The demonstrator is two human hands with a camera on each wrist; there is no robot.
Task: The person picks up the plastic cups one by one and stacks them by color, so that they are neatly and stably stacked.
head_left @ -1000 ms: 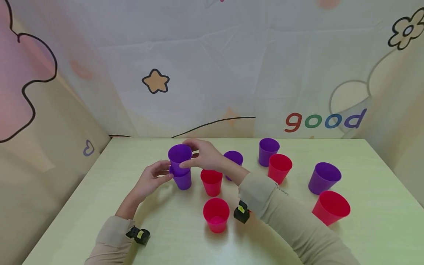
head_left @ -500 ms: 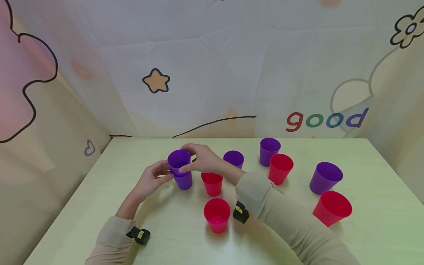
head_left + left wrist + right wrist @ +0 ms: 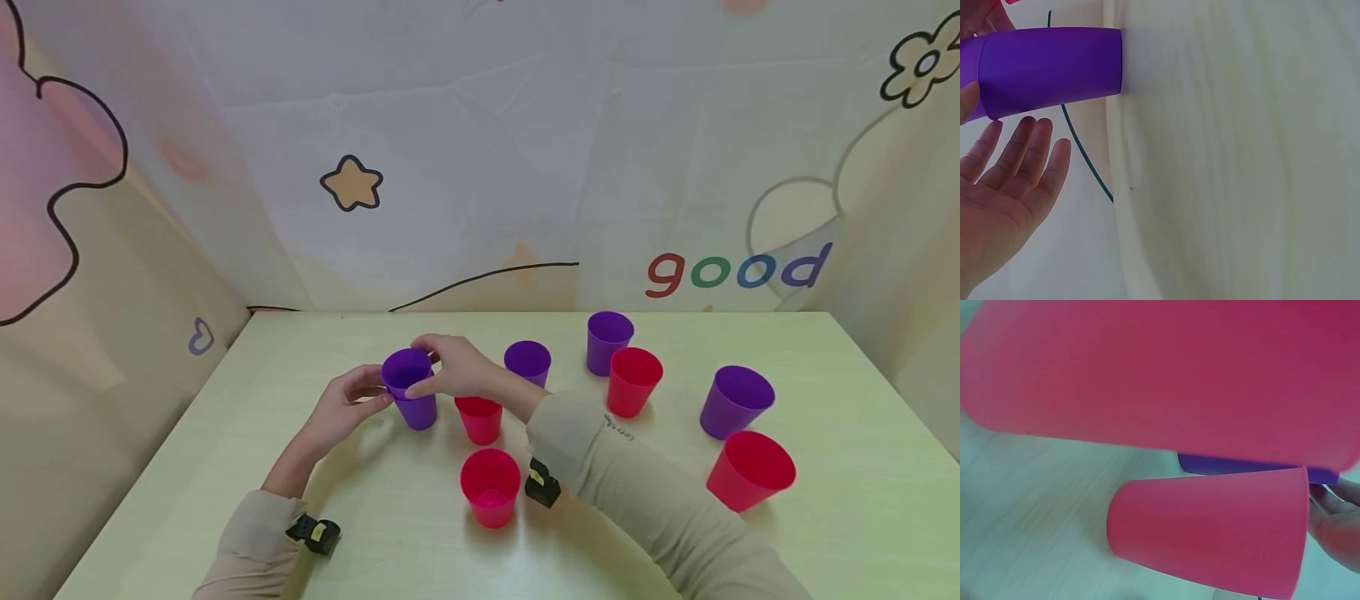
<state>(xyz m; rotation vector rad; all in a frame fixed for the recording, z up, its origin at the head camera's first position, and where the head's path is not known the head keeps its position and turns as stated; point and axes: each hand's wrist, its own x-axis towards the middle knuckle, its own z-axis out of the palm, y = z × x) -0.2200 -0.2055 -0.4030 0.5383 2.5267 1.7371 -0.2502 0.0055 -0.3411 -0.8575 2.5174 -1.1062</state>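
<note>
One purple cup sits nested in another, and this upright purple stack [image 3: 417,408] stands at the left of the table. My right hand [image 3: 461,367] pinches the upper cup near its rim, thumb in front and fingers behind. My left hand [image 3: 348,408] is at the stack's left side, thumb and fingertips close to the lower cup's rim. The left wrist view shows the stack [image 3: 1054,65] and the left hand [image 3: 1007,194] with its fingers loosely extended beside it. In the right wrist view, red cups [image 3: 1210,528] cover most of the stack; part of a hand [image 3: 1338,534] shows at the right.
Beside the right forearm stand a red cup [image 3: 480,423] and a purple cup [image 3: 527,360], with another red cup [image 3: 491,492] nearer the front. Further right are purple cups [image 3: 609,346] [image 3: 735,404] and red cups [image 3: 633,383] [image 3: 750,473]. A printed cloth [image 3: 480,183] hangs behind the table.
The right hand has moved down, lowering the upper purple cup deeper into the lower one. The left hand has stayed at the stack's side; the other cups have not moved.
</note>
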